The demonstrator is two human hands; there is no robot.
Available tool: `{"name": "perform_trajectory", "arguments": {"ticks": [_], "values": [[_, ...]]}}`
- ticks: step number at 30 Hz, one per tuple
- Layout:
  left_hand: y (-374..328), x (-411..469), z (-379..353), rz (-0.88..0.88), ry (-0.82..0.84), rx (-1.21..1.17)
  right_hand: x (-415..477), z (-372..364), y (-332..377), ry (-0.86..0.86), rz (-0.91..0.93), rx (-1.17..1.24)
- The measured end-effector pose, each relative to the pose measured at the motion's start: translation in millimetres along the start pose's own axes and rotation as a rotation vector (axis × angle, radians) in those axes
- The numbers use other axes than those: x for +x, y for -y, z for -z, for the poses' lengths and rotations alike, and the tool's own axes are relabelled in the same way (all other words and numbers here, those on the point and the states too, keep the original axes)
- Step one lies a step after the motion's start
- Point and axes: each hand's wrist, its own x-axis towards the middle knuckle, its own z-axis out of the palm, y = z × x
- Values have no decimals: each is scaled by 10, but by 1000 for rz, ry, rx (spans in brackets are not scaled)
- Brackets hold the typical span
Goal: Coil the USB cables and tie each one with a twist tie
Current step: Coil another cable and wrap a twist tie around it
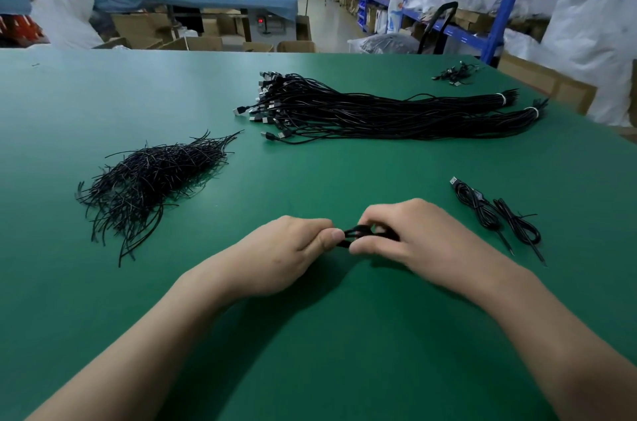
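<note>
The job looks barely begun. Near the right edge of the green table (62, 103) lie a finished coiled USB cable (477, 205) and a second coil (517, 225) just beside it, each apparently cinched at the middle, though the ties are too small to make out surely. A small heap of cables (455, 73) sits at the far right corner; whether those are done I cannot tell. Far more is left: two long bundles of uncoiled USB cables (379, 110), banded white at their right ends, stretch across the far middle, and a loose pile of black twist ties (148, 179) lies to the left. The cable in work (358, 232) is a short black coil held between the hands, near the middle of the table. The left hand (286, 251) pinches its left end with thumb and curled fingers; the right hand (417, 234) has its fingers curled round the right end. Whether a tie is already on this coil is hidden by the fingers.
</note>
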Motion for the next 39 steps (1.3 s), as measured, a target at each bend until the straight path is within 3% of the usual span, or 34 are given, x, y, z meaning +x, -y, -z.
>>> {"name": "perform_trajectory", "arguments": {"ticks": [5, 10, 14, 22, 29, 33, 36, 39], "values": [[-35, 40, -47, 32, -191, -409, -14, -35, -97, 34, -109, 885], [-265, 58, -140, 41, -171, -820, 33, -257, 115, -100, -27, 1191], [-315, 57, -172, 56, -127, -913, 30, -300, 144, -191, -57, 1282], [-240, 47, -187, 85, 83, -1043, 40, -310, 181, -213, -122, 1313], [-223, 26, -140, 114, 71, -1012, 18, -303, 195, -157, -108, 1424], [-201, 14, -137, 144, -43, -900, 30, -319, 189, -214, -163, 1325], [-168, 22, -147, 148, -260, -785, 20, -306, 193, -242, -189, 1290], [-120, 50, -149, 93, -433, -846, 27, -306, 193, -242, -211, 1261]]}}
